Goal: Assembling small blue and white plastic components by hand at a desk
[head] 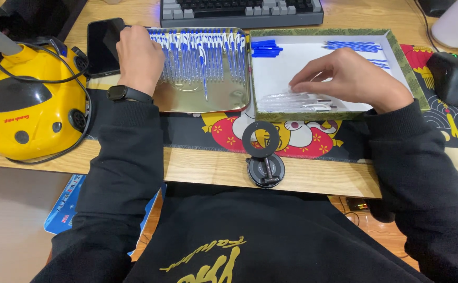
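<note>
**2 hands over 2 trays of pen parts**

The left hand (141, 57) rests at the left end of the metal tray (224, 97), beside the row of blue-and-white pens (200, 55) lined up across its upper half; its fingers are curled under and hidden by the back of the hand, so I cannot tell whether they hold anything. The right hand (352, 78) lies palm-down in the green-rimmed box lid (397, 50), fingers (305, 79) narrow and pressed down on the pile of clear pen barrels (297, 102) at the lid's near edge; whether 1 barrel is pinched between them cannot be told. Loose blue refills (264, 49) lie at the lid's top left corner, and more of them sit along the far side.

As a judgement: the clear barrels lie right against the lid's near rim, so a sideways drag of the right hand could roll some over it onto the patterned mat (292, 137); the left wrist sits close to the neat pen row, and a nudge there could knock several out of line; the phone (103, 46) touches the tray's left corner, and the ring stand (263, 157) sits on the tabletop (208, 167) edge, where a sleeve could catch it.
</note>
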